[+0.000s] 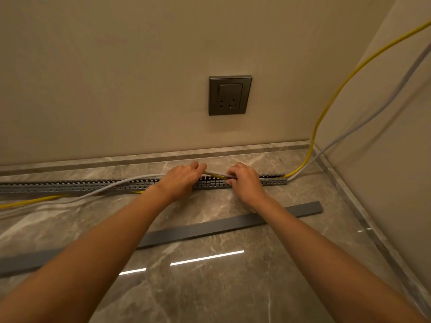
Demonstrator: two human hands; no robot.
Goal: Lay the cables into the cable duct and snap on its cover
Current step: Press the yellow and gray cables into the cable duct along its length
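Worked low in the corner of a room, with both bare forearms stretched forward over the marble floor (pixel 210 287). Had the slotted grey cable duct (pixel 70 185) lying flat on that floor, parallel to the back wall and just in front of the stone skirting (pixel 140 159), with its right end short of the corner. Gripped the grey cable (pixel 130 180) with the left hand (pixel 180 180), fingers curled over it right above the duct's open top. Pinched the same cable with the right hand (pixel 245 183) just beside the left, fingertips curled tight at the duct's slotted teeth, with a short bit of the yellow cable (pixel 326 108) showing between the two hands; could not tell whether the right fingers also caught the yellow one. Had both cables seemingly seated in the duct only to the right of the hands, then running out of its right end and climbing along the side wall. Left of the hands, had the grey cable arching out over the duct's near edge onto the floor, and the yellow one lying on the floor in front of the duct. Had the cover (pixel 210 227), a long flat grey strip, lying loose on the floor nearer the body, apart from the duct and passing under both forearms. Faced a dark wall socket (pixel 230 95) above the hands.
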